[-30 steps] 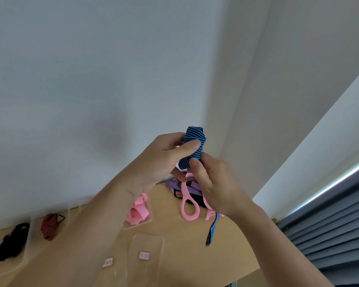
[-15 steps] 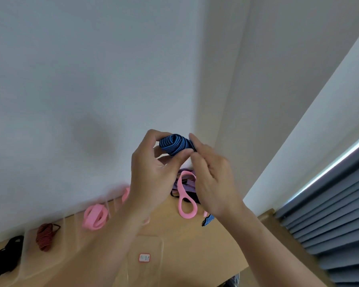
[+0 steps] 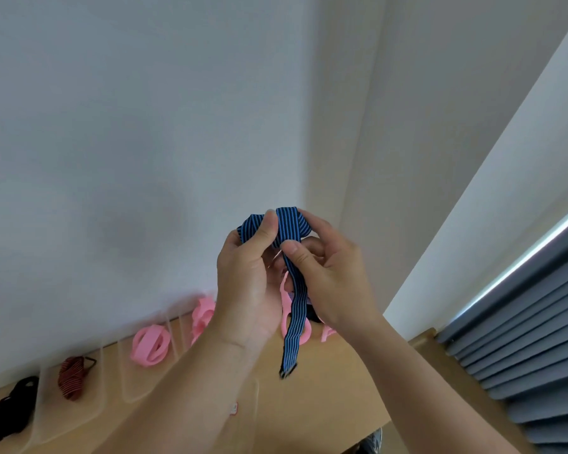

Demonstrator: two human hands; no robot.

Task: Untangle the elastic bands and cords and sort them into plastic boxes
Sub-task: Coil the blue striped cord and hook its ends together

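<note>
The pale wall (image 3: pixel 145 126) fills most of what I can see from here, with a pleated grey blind (image 3: pixel 522 355) off to the right and a light wooden bench (image 3: pixel 335 394) running along the bottom. Against the wall on the bench stands a row of clear plastic boxes (image 3: pixel 125 378), four that I can count. The leftmost holds a heap of black cords (image 3: pixel 10 407), the next a bundle of dark red cord (image 3: pixel 73 376), the third a coiled pink band (image 3: pixel 150 345), and the fourth another pink band (image 3: pixel 204 311), partly hidden behind the forearm. A further clear box lies nearer the person, and only its small red-edged label (image 3: pixel 234 408) shows clearly. Both hands are raised above the bench, in front of the corner of the wall. The left hand (image 3: pixel 246 283) has its fingers curled round a blue-and-black striped elastic band (image 3: pixel 287 224), thumb pressed on top of the bunched part. The right hand (image 3: pixel 332 280) pinches the same band just below that bunch, thumb against the strand, the other fingers curled behind it. From there the band's loose tail hangs straight down between the wrists, its frayed black end clear of the bench. Behind the tail, on the bench, lie a loose pink loop (image 3: pixel 304 334) and a smaller pink piece (image 3: pixel 328 334) beside it.
</note>
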